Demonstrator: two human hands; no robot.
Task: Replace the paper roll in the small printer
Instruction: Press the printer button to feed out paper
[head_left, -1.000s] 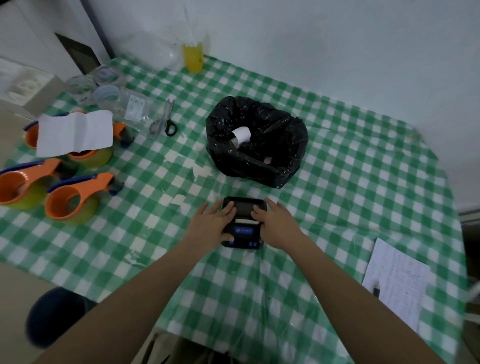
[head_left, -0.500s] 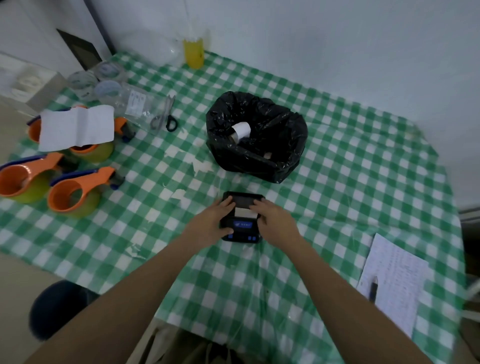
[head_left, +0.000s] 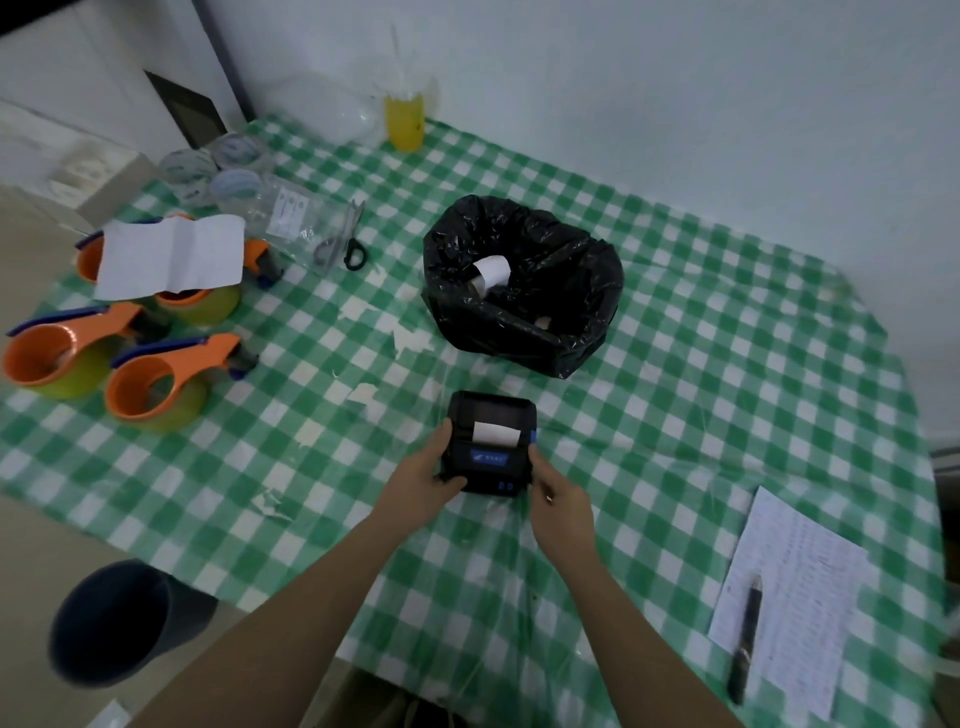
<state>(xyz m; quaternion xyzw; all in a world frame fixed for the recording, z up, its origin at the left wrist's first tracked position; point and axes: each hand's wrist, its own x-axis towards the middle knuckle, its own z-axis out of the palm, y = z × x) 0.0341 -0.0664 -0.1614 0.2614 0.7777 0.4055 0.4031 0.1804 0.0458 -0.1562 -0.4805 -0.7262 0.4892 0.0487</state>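
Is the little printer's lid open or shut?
Shut, it seems. The printer lid lies flat, a white paper strip sticking out of its slot, left hand and right hand gripping its sides.

The table with checked cloth carries the printer at center and a black bag at 12 o'clock.

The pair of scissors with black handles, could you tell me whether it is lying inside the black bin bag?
No, the pair of scissors with black handles lies on the checked tablecloth, left of the black bin bag.
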